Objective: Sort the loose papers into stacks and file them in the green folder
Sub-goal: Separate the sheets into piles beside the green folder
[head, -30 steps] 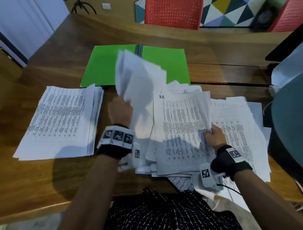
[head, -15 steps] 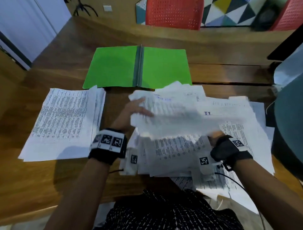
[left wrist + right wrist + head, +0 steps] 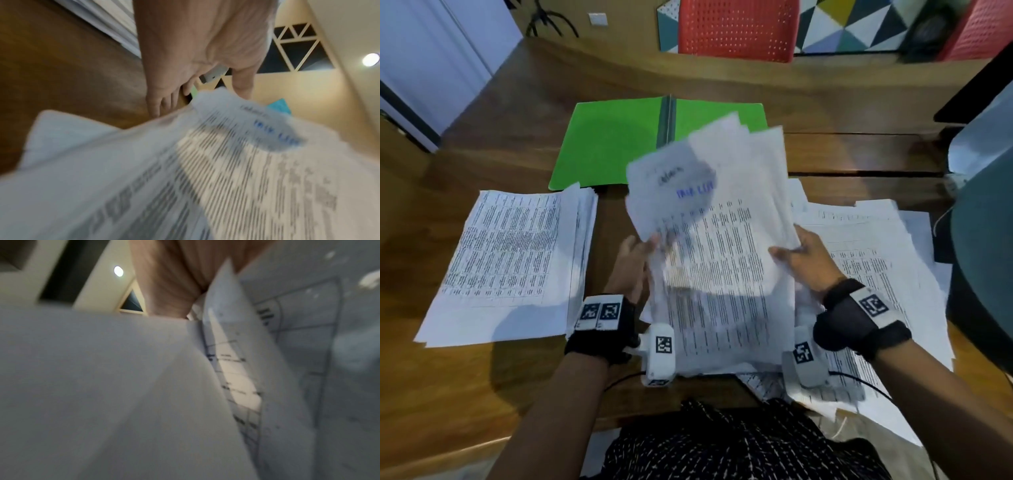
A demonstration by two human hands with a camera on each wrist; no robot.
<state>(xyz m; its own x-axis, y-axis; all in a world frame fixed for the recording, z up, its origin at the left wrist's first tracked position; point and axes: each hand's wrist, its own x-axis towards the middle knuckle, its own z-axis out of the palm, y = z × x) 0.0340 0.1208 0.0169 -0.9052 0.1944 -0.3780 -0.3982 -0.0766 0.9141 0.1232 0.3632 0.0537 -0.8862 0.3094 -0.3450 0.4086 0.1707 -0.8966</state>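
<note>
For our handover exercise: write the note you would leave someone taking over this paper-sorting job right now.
Left hand: fingers fairly straight against the left edge of the raised bundle of printed white sheets; a firm grip is unclear.
Right hand: pinches the bundle's right edge.
Open green card folder: flat at the far side of the wooden table, no papers in it.
Done: one squared stack of printed pages on the left.
Left: sort the messy white paper pile on the right, then file everything.
</note>
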